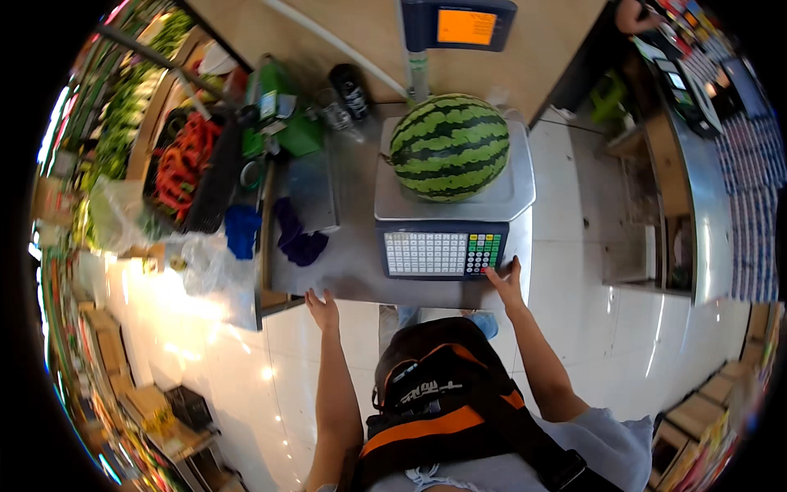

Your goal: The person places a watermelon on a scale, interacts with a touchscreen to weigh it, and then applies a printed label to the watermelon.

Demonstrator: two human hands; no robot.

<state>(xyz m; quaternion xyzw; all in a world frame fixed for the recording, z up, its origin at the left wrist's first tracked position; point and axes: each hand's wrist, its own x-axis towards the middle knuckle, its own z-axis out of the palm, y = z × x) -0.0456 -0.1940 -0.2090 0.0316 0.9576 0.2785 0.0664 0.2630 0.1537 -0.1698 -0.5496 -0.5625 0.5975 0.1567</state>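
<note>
A striped green watermelon point(450, 147) rests on the metal pan point(399, 208) of a weighing scale. Below the pan, the scale's key panel point(426, 253) faces me, with white keys on the left and coloured keys on the right. My right hand point(509, 288) is at the panel's lower right corner, a digit on or just over a red key, the other fingers apart. By the front edge of the metal table point(359, 270) is my left hand point(323, 310), fingers spread and holding nothing. The scale's raised display point(467, 27) glows orange.
Purple cloth point(298, 237), a green box-like item point(289, 117) and a dark can point(350, 92) lie left on the table. Further left stands a black crate point(212, 172) of red peppers point(184, 163). A counter point(682, 203) is at right, a person point(636, 17) behind it. A black-orange bag point(442, 393) hangs before me.
</note>
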